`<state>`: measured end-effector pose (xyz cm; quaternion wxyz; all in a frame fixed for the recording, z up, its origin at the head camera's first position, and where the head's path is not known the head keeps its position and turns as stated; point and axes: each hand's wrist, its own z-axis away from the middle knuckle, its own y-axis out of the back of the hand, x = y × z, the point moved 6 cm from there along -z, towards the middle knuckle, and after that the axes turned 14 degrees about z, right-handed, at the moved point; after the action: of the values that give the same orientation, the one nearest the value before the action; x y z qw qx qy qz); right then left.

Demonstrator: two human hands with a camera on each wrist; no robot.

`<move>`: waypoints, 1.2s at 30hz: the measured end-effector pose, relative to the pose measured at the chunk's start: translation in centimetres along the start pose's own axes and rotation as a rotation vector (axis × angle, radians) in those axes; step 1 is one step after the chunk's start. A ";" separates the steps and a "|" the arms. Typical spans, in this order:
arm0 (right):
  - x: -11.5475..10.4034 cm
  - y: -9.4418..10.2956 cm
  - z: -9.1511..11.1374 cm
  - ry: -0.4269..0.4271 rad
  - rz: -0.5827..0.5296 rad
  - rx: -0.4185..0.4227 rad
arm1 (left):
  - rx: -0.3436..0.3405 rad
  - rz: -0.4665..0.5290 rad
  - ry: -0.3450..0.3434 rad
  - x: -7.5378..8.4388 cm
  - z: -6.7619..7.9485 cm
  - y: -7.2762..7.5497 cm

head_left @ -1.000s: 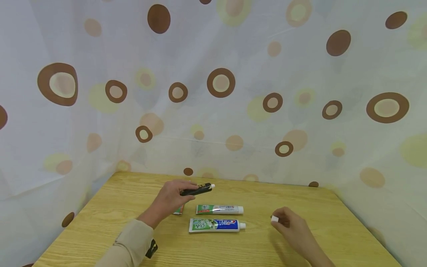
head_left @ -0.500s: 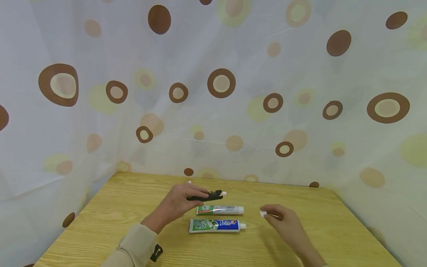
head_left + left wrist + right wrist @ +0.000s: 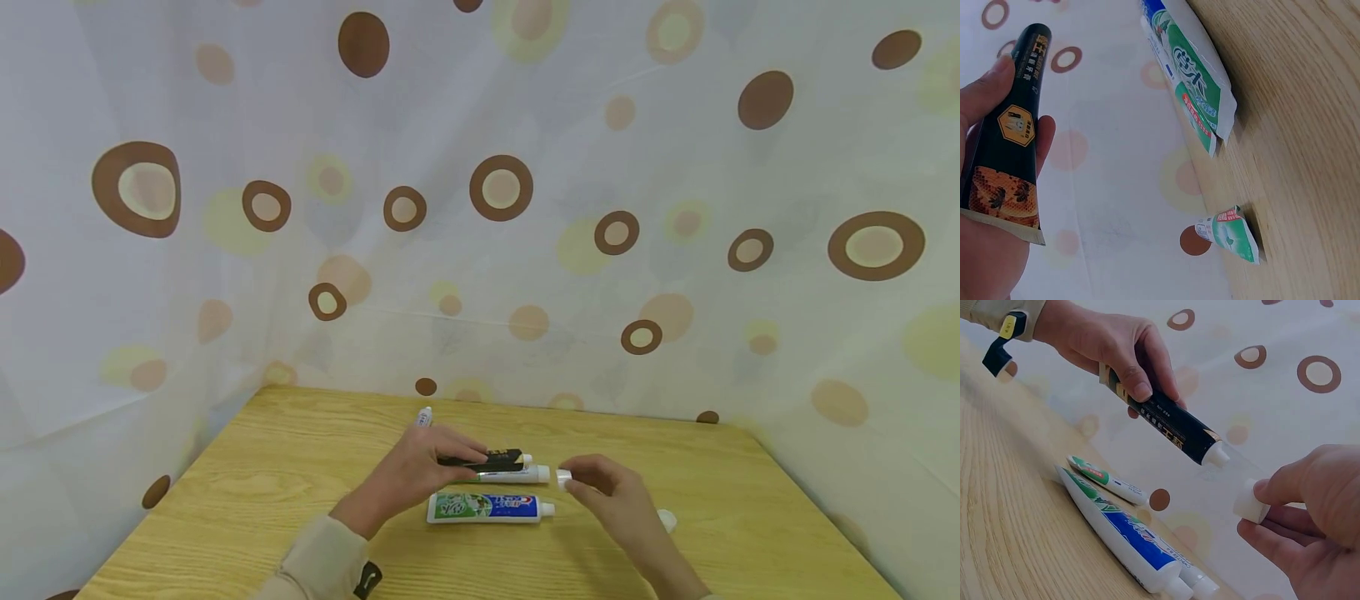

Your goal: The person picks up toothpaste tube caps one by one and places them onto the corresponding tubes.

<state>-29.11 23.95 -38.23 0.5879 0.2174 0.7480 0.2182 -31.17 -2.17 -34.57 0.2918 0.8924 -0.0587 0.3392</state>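
My left hand (image 3: 420, 468) grips a black toothpaste tube (image 3: 504, 457), its bare white nozzle (image 3: 1222, 456) pointing right. In my right hand (image 3: 618, 500), thumb and fingers pinch a white cap (image 3: 1249, 503). Cap and nozzle face each other with a small gap between them. Below the black tube lies a white and green toothpaste tube (image 3: 517, 475), partly hidden by it in the head view. Nearer me is a blue and green toothpaste tube (image 3: 487, 507). A further tube (image 3: 1232, 235) shows beyond my left hand, mostly covered in the head view.
A white round object (image 3: 667, 521), possibly a cap, lies on the wooden table (image 3: 750, 500) beside my right wrist. A spotted curtain (image 3: 555, 275) hangs along the table's back and sides. A black strap (image 3: 999, 353) is around my left wrist.
My left hand has carried the black tube right and toward me. My right hand has brought the white cap left, close to the nozzle. The tube at the back has come partly into view.
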 end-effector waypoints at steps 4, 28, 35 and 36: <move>-0.1 -0.5 0.0 -0.040 -0.032 -0.011 | -0.015 0.035 -0.001 0.3 0.1 -0.6; 0.2 -2.3 0.8 -0.019 -0.134 -0.136 | -0.062 0.175 0.122 -0.3 1.3 -2.0; -0.3 -2.7 0.7 0.016 -0.122 -0.146 | -0.062 0.195 0.143 -0.2 1.4 -1.7; -0.4 -2.8 0.8 0.024 -0.127 -0.153 | -0.063 0.191 0.140 -0.2 1.4 -1.7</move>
<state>-28.49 21.55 -39.73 0.6064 0.1213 0.7485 0.2395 -29.99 -1.59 -36.39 0.2893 0.8472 -0.1336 0.4250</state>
